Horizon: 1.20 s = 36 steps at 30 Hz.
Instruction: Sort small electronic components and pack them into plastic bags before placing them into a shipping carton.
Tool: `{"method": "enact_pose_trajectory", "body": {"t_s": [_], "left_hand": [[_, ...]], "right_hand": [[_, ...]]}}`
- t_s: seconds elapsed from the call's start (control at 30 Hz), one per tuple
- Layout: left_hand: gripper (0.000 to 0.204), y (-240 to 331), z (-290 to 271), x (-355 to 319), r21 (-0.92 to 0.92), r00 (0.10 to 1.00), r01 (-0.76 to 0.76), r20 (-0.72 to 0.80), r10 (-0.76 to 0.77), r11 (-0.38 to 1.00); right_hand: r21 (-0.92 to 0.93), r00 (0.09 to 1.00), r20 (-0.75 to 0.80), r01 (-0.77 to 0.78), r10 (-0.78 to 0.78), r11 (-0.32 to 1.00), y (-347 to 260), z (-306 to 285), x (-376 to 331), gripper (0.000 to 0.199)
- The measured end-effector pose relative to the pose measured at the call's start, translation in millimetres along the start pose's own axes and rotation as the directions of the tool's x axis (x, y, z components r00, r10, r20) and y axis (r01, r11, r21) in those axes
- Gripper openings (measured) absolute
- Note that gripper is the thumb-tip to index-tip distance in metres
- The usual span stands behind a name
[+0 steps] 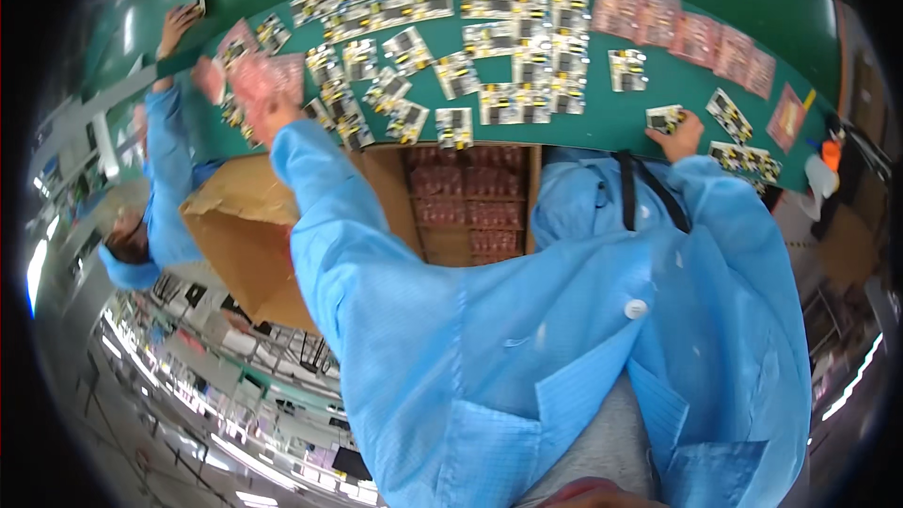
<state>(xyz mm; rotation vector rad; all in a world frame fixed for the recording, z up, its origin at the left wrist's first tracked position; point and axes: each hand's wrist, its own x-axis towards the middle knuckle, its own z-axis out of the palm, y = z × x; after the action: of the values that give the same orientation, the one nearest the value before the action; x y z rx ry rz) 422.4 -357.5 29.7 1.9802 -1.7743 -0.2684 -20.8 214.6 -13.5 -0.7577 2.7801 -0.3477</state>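
My left hand (271, 113), in a blue coat sleeve, is raised over the left part of the green table (602, 103) and grips a blurred bunch of pink packets (273, 73). Near the table's front edge my right hand (681, 137) pinches a small black, white and yellow packet (664, 119) that lies flat on the table. Many more such packets (513, 56) are spread in rows and overlapping piles across the middle of the table. A row of pink packets (677, 33) lies at the far right.
An open cardboard box (235, 226) stands below the table's edge, between my arms, with stacked pink packets (466, 202) inside. A co-worker in a blue coat (165, 179) is at the left, one hand (175, 26) up at the table corner. An orange thing (831, 152) sits far right.
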Motion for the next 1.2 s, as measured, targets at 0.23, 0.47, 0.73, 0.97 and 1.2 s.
{"method": "enact_pose_trajectory", "body": {"t_s": [0.23,0.47,0.73,0.97,1.2], "left_hand": [[0.014,52.4,-1.9,-51.2,-0.384,0.969,-0.172,-0.232,0.085,0.907],[0.022,235.5,-16.8,-347.5,-0.532,0.678,-0.095,0.584,0.446,0.841],[0.022,240.3,91.2,-524.8,-0.586,0.566,0.098,0.698,0.44,0.804],[0.021,267.1,116.8,-540.3,-0.551,0.426,0.478,0.827,0.368,0.684],[0.023,280.7,102.8,-545.3,-0.557,0.423,-0.42,0.579,0.697,0.717]], "right_hand": [[0.107,0.991,0.085,-0.113,0.104,0.988,-3.5,-7.7,3.5,0.088],[0.171,0.987,0.124,-0.119,0.099,0.978,-3.9,-16.9,11.4,0.086],[0.267,0.939,0.322,-0.217,0.125,0.939,22.5,-26.5,10.9,0.084],[0.611,0.892,0.446,-0.359,0.068,0.705,85.4,-21.7,20.1,0.064],[0.779,0.834,0.517,-0.366,-0.192,0.508,100.0,-25.0,35.6,0.038]]}}
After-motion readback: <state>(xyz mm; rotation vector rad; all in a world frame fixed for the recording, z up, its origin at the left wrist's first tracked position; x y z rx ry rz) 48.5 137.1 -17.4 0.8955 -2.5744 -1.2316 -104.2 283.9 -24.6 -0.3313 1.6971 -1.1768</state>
